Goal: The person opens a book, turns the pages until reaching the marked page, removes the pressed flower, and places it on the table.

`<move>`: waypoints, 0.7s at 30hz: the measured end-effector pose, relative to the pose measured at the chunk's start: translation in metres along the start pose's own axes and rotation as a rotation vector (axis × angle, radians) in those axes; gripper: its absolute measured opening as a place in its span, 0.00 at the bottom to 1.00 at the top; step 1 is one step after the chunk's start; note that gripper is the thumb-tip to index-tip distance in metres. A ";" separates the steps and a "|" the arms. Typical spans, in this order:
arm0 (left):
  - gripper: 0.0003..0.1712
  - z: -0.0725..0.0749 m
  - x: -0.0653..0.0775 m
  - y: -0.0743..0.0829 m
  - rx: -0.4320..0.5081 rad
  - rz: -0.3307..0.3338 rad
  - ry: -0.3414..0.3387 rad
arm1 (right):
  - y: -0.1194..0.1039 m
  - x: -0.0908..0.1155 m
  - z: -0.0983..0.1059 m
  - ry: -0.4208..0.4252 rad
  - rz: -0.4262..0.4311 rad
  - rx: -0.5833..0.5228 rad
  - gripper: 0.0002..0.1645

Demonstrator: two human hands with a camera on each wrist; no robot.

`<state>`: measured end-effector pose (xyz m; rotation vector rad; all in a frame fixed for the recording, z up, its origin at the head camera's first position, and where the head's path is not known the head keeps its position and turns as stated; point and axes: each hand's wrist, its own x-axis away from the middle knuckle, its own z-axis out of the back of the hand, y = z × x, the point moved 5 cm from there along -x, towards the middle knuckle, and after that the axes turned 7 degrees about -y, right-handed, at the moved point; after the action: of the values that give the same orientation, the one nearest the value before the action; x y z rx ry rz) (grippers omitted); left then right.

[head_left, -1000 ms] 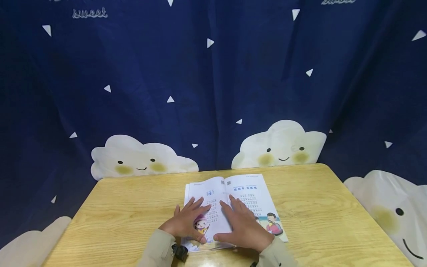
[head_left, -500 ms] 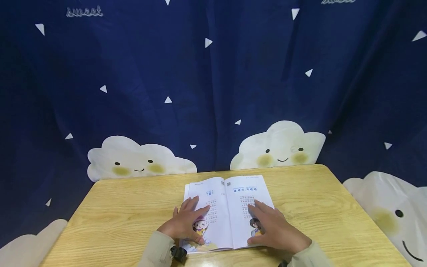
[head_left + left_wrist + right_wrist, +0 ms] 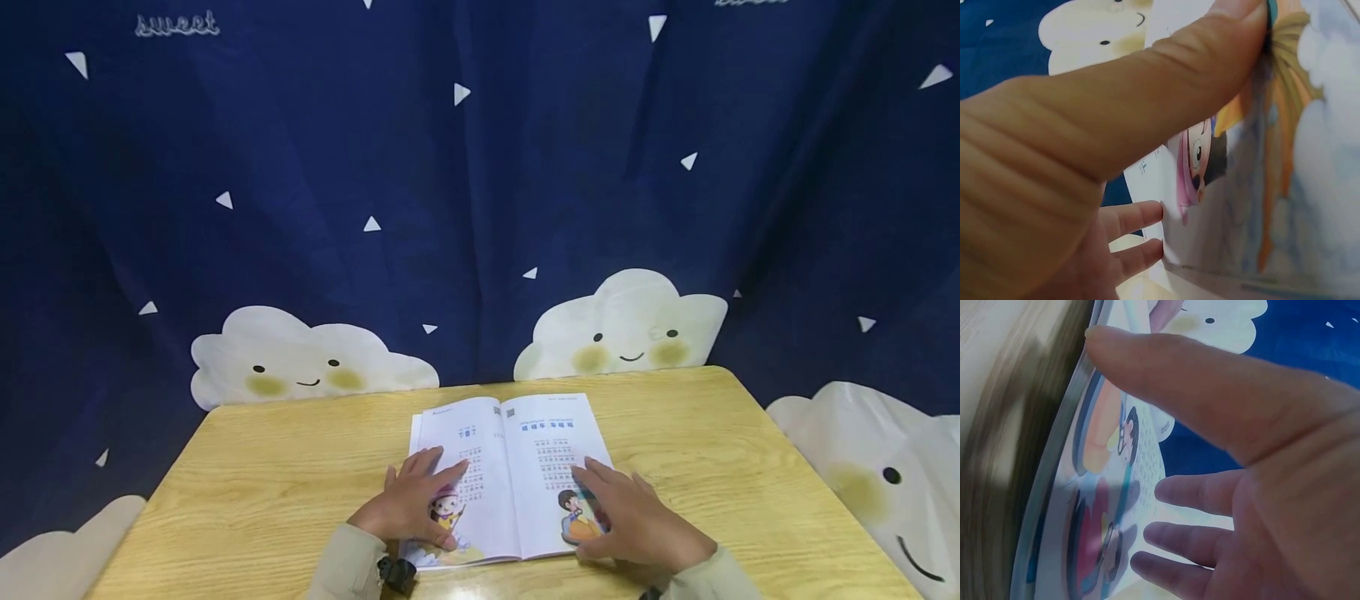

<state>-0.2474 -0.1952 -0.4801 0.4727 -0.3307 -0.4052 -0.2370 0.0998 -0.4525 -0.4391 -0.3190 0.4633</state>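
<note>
An illustrated book (image 3: 491, 500) lies spread on the table, printed text and cartoon children on both pages. My left hand (image 3: 408, 500) rests on the left page, fingers extended and thumb apart, beside a figure in a pink hood. Over the outer part of the right page lies my right hand (image 3: 637, 521), its fingers spread. In the left wrist view the thumb (image 3: 1166, 81) crosses the page near the picture. The right wrist view has the thumb (image 3: 1147, 362) at the book's near edge and the other fingertips touching the page.
The light wooden table (image 3: 285, 467) extends on both sides of the book. Behind it hangs a dark blue curtain (image 3: 337, 167) with white triangles and smiling clouds. A small black device (image 3: 397, 573) sits on the left wrist.
My right hand has slid rightward from the middle of the book across the right page to its outer side, uncovering a drawn child. My left hand has stayed on the left page.
</note>
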 end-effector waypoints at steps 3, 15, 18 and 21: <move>0.61 0.000 0.002 0.001 -0.001 -0.010 0.009 | 0.002 0.000 0.000 0.004 -0.002 0.004 0.58; 0.62 0.000 0.006 0.001 0.052 -0.016 0.024 | 0.007 -0.004 -0.003 -0.014 0.009 0.022 0.58; 0.63 -0.001 0.007 0.001 0.070 0.010 0.027 | 0.008 -0.006 -0.004 -0.020 0.002 0.038 0.59; 0.64 -0.002 0.009 0.001 0.051 0.037 0.042 | 0.008 -0.007 -0.004 -0.030 0.004 0.038 0.58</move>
<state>-0.2388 -0.1975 -0.4799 0.5232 -0.3088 -0.3513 -0.2438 0.1015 -0.4609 -0.3963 -0.3376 0.4798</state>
